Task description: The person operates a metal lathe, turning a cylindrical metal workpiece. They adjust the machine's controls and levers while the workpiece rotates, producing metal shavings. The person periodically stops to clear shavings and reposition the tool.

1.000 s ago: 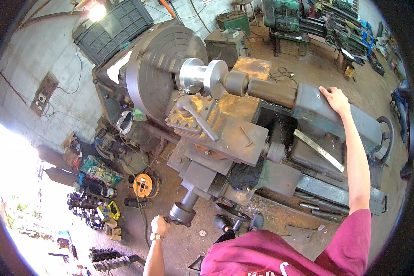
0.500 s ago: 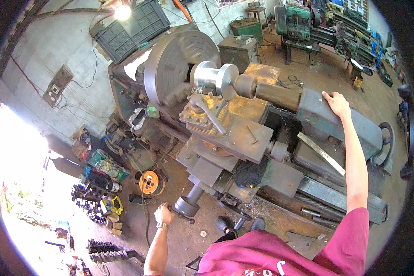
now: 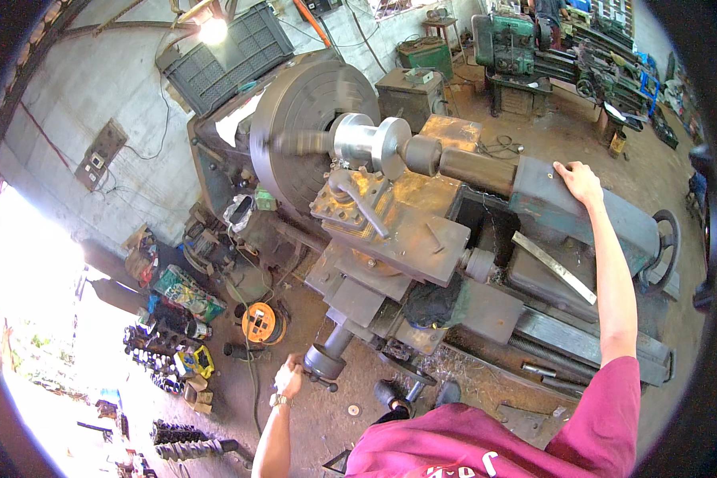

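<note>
We have our left fingers (image 3: 291,371) clamped on the handle end of the dark steel crank (image 3: 325,363), its round drum just right of them. We lay our right fingers (image 3: 570,172), unclenched, over the long blue-grey metal tailstock (image 3: 550,197). Well left of those right fingers sit the shiny silver spool-shaped workpiece (image 3: 354,142) and large round dark-grey chuck (image 3: 307,103); below them lies a flat pale metal bar (image 3: 554,268).

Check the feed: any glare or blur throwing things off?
Head view: the opening at left is blown out, the lamp glares; head view: the chuck is motion-blurred, while the left hand and right hand look fairly clear.
</note>
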### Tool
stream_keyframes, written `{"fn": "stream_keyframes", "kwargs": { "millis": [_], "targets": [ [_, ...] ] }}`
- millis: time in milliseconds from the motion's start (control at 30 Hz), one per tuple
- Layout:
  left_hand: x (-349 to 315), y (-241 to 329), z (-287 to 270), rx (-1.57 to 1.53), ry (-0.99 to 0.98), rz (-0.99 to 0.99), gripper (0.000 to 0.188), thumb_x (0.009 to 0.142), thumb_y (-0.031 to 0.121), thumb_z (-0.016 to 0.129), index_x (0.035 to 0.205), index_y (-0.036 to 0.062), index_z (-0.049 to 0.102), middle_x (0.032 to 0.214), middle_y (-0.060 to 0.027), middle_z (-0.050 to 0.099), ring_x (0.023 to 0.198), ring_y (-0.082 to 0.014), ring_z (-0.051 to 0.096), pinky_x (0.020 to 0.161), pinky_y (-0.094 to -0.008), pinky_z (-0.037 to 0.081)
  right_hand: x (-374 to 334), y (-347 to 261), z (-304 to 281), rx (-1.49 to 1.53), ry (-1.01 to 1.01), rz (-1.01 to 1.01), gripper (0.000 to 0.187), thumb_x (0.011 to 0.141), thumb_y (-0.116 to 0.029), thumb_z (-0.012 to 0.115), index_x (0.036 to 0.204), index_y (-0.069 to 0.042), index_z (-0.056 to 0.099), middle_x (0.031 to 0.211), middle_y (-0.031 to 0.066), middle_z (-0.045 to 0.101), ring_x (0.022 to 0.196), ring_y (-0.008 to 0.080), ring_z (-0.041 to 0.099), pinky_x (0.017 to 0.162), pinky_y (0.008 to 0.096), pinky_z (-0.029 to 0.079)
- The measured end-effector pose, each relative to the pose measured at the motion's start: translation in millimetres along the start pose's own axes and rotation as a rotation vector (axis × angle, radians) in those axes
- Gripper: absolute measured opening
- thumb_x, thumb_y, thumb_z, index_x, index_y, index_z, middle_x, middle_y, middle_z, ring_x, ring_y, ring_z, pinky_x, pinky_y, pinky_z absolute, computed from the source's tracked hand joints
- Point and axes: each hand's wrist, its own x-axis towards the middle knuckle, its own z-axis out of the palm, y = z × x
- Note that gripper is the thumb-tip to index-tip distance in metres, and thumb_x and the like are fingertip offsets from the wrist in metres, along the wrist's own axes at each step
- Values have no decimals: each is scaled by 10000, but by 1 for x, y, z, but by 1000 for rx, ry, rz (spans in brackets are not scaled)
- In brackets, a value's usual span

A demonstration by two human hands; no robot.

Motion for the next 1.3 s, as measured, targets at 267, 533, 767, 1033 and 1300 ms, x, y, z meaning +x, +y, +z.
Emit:
{"fn": "stream_keyframes", "kwargs": {
  "millis": [267, 533, 767, 1033, 1300],
  "targets": [
    [33, 0, 16, 151, 4, -220, 537, 968, 443, 449, 933, -26, 709, 970, -274, 692, 951, -441, 670, 844, -490, 524, 6, 2, 4, -5, 7, 14, 636, 907, -632, 486, 1101, -75, 725, 1127, 206, 688, 1079, 387, 641, 930, 469, 490],
    [82, -39, 44, -62, -319, -264, 540, 955, 441, 502, 859, -48, 711, 875, -278, 695, 917, -394, 692, 799, -460, 528, 4, 1, 4, -28, 37, 31, 654, 898, -648, 485, 1105, -76, 726, 1140, 207, 684, 1085, 392, 638, 945, 465, 486],
    [42, -35, 45, -339, 139, 25, 248, 920, 216, 551, 934, 24, 707, 894, -177, 715, 855, -386, 675, 780, -441, 512, 5, 2, 4, -11, 17, 36, 666, 889, -658, 486, 1104, -75, 725, 1153, 210, 678, 1096, 379, 639, 945, 462, 488],
    [-4, -47, 49, 28, 88, 330, 649, 641, 91, 679, 1262, -37, 542, 1444, -259, 399, 1348, -431, 351, 1147, -521, 258, 6, 4, 6, -3, 13, 56, 674, 887, -662, 486, 1137, -80, 716, 1164, 220, 673, 1099, 381, 639, 955, 462, 486],
    [-15, -23, 54, 245, 196, 332, 732, 553, 192, 795, 1219, -10, 567, 1454, -254, 369, 1355, -440, 328, 1145, -546, 234, 6, 0, 2, 2, -39, 59, 677, 892, -661, 480, 1160, -83, 708, 1182, 220, 666, 1110, 379, 633, 971, 462, 474]
  ]
}}
